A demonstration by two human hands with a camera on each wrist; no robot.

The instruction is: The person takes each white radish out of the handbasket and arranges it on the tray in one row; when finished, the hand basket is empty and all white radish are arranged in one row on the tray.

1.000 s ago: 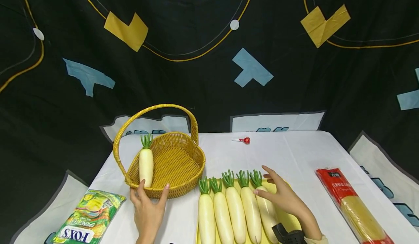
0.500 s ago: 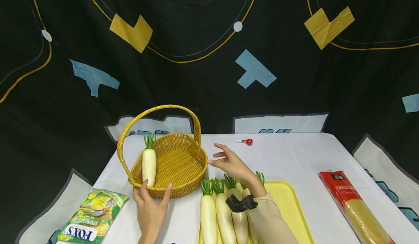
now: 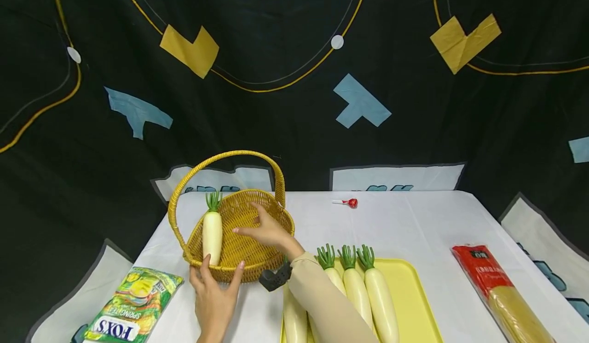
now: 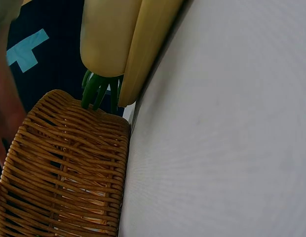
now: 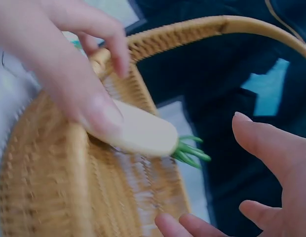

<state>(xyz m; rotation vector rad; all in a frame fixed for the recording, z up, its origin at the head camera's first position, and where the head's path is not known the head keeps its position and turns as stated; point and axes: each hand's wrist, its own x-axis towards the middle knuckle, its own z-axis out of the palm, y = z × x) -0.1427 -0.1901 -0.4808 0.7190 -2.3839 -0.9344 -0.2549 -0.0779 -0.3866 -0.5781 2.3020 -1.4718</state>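
The yellow wicker basket (image 3: 248, 269) stands at the back left of the table, its arched handle upright. One white radish (image 3: 212, 238) with green stems leans along its left inner side. At the front rim, my left hand (image 3: 213, 302) grips the basket, fingertips hooked over the edge. My right hand (image 3: 269, 233) is over the basket's interior, fingers spread and holding nothing; the right wrist view shows its thumb (image 5: 261, 143) well apart from its fingers. More white radishes (image 3: 382, 302) lie side by side in the yellow tray (image 3: 411, 302), some hidden under my right sleeve.
A green snack bag (image 3: 133, 302) lies left of the basket. On the right side is a red-and-yellow noodle packet (image 3: 501, 294). A red lollipop (image 3: 352, 203) sits near the table's back edge, before a black cloth backdrop (image 3: 285, 123).
My right hand has moved from over the radishes in the tray, leftward past the basket's right rim, to above its interior. My left hand has stayed at the front rim.
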